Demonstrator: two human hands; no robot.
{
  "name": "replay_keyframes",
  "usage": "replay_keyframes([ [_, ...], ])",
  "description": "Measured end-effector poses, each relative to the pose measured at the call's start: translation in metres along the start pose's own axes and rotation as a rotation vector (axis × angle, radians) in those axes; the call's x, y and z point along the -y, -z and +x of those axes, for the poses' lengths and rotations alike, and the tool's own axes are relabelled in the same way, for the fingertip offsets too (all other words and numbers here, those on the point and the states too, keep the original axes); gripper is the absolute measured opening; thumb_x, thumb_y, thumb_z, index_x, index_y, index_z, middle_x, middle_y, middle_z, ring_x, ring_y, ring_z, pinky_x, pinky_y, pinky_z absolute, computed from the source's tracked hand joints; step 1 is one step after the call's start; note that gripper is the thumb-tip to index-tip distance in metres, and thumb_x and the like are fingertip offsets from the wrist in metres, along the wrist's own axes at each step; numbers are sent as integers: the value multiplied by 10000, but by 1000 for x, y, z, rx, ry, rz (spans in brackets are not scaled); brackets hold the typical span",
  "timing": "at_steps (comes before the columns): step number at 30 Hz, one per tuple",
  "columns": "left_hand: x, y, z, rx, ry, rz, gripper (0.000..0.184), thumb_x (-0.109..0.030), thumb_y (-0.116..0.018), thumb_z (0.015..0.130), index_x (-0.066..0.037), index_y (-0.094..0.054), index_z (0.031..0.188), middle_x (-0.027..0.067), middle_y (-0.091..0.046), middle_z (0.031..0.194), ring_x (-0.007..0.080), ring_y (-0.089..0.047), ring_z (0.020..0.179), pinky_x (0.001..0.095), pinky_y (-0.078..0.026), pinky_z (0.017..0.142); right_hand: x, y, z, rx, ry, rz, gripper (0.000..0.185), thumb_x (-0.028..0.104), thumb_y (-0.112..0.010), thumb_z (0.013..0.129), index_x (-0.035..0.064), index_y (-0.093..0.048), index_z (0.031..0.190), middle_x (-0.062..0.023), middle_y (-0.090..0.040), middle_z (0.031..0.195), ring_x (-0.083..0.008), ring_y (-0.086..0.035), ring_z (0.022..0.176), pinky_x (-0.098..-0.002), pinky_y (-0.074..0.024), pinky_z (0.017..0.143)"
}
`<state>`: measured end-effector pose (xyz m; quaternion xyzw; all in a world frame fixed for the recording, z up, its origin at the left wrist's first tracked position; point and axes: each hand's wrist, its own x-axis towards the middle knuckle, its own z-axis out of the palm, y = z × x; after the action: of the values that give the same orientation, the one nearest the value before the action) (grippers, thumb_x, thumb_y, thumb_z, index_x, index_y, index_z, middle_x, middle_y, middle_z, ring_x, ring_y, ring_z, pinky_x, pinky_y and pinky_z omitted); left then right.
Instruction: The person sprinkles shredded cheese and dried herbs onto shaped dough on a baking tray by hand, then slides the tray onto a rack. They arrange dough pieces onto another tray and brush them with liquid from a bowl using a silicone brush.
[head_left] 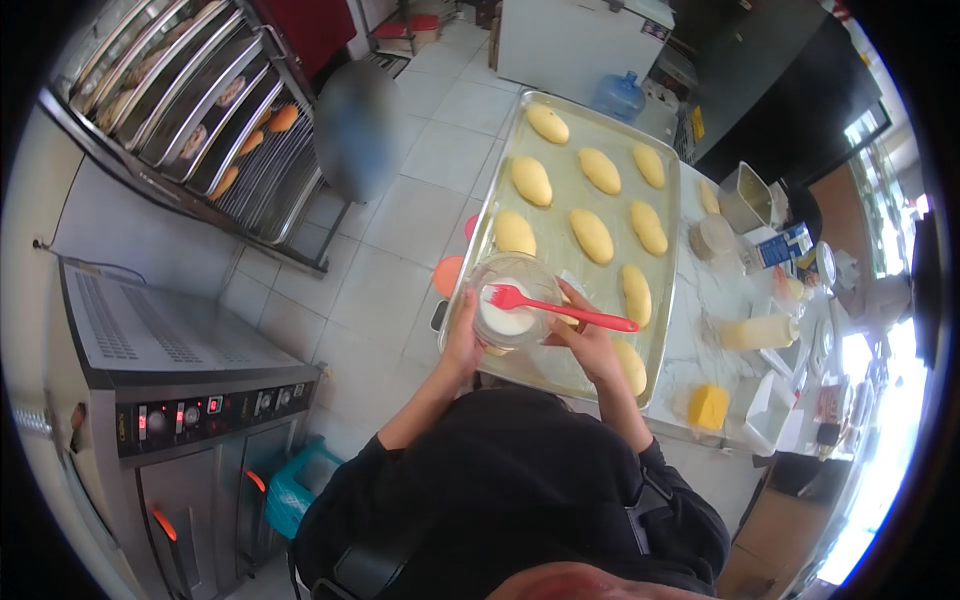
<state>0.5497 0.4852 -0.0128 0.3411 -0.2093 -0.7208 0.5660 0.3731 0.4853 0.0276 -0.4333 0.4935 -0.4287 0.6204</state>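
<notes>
A clear bowl (520,340) with white liquid is held between my two hands. My left hand (463,338) is closed around its left side, and my right hand (588,338) grips the right side. Across the bowl lies a red pastry brush (575,313); its bristles are at the liquid and its handle sticks out to the right, over my right hand. Beneath the bowl is a large metal baking tray (672,290) bearing several oval dough pieces (592,235). The bowl and my hands hide some of the nearer pieces.
Right of the tray, a marble counter (690,350) carries a yellow block (708,406), a squeeze bottle (758,332), a metal container (746,198) and a blue carton (783,246). A tray rack (190,110) stands at the upper left, an oven (190,400) at the lower left.
</notes>
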Motion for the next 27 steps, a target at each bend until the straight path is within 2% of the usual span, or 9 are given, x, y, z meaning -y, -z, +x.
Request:
replay_keyframes([
  [1, -3, 3, -1, -34, -90, -1, 555, -452, -264, 921, -77, -271, 1329, 88, -397, 1295, 217, -375, 1200, 366, -303, 1001, 3, -6, 3, -8, 63, -79, 432, 90, -510, 851, -3, -373, 1250, -53, -527, 852, -104, -554, 639, -247, -525, 603],
  [5, -12, 26, -11, -72, -134, -42, 538, -422, -290, 926, -33, -290, 1297, 113, -412, 1263, 204, -425, 1155, 336, -366, 958, 1, -7, 22, 113, 171, -165, 249, 146, -489, 889, -28, -458, 1064, -74, -527, 822, -118, -556, 660, -242, -509, 611],
  [8, -11, 42, -18, -112, -170, -37, 547, -425, -295, 925, -20, -296, 1293, 115, -424, 1253, 200, -424, 1154, 335, -364, 953, 14, -26, 22, 94, 307, -4, 149, 103, -480, 886, -35, -481, 942, -71, -548, 781, -122, -567, 685, -247, -480, 620],
  [11, -10, 54, -21, -127, -237, -16, 551, -427, -301, 924, -10, -312, 1284, 113, -436, 1242, 200, -431, 1146, 335, -364, 949, 24, -38, 26, 150, 371, -142, 135, 98, -465, 891, -35, -476, 903, -89, -558, 773, -133, -575, 673, -257, -491, 616],
  [17, -17, 67, -43, -219, -262, -87, 522, -399, -292, 933, 0, -342, 1266, 111, -454, 1225, 197, -442, 1132, 331, -359, 948, 43, -21, 49, 149, 394, 32, 133, 105, -426, 906, -25, -447, 929, -140, -571, 801, -175, -593, 670, -282, -514, 606],
  [18, -23, 68, -48, -239, -280, -75, 517, -394, -289, 934, 0, -342, 1266, 111, -454, 1226, 198, -444, 1130, 329, -359, 947, 46, -10, 53, 170, 407, 35, 146, 140, -407, 919, -3, -435, 924, -133, -573, 810, -180, -588, 671, -294, -511, 614],
  [21, -38, 75, -66, -333, -343, -16, 519, -389, -286, 935, -4, -331, 1279, 109, -438, 1248, 200, -431, 1143, 332, -343, 958, 39, 16, 68, 294, 344, 26, 168, 179, -398, 926, 18, -429, 894, -123, -575, 821, -179, -582, 688, -311, -506, 628],
  [26, -44, 92, -88, -467, -466, 25, 541, -398, -286, 933, -17, -288, 1316, 98, -383, 1304, 205, -364, 1202, 343, -281, 1000, -12, 33, 92, 446, 32, -74, 175, 199, -387, 931, 30, -418, 898, -118, -574, 832, -176, -581, 701, -299, -497, 653],
  [27, -48, 90, -92, -488, -477, 10, 544, -400, -283, 932, -21, -280, 1322, 96, -370, 1315, 207, -348, 1214, 345, -267, 1008, -17, 32, 99, 419, 48, -85, 178, 198, -390, 930, 26, -423, 896, -119, -575, 829, -174, -581, 698, -299, -498, 649],
])
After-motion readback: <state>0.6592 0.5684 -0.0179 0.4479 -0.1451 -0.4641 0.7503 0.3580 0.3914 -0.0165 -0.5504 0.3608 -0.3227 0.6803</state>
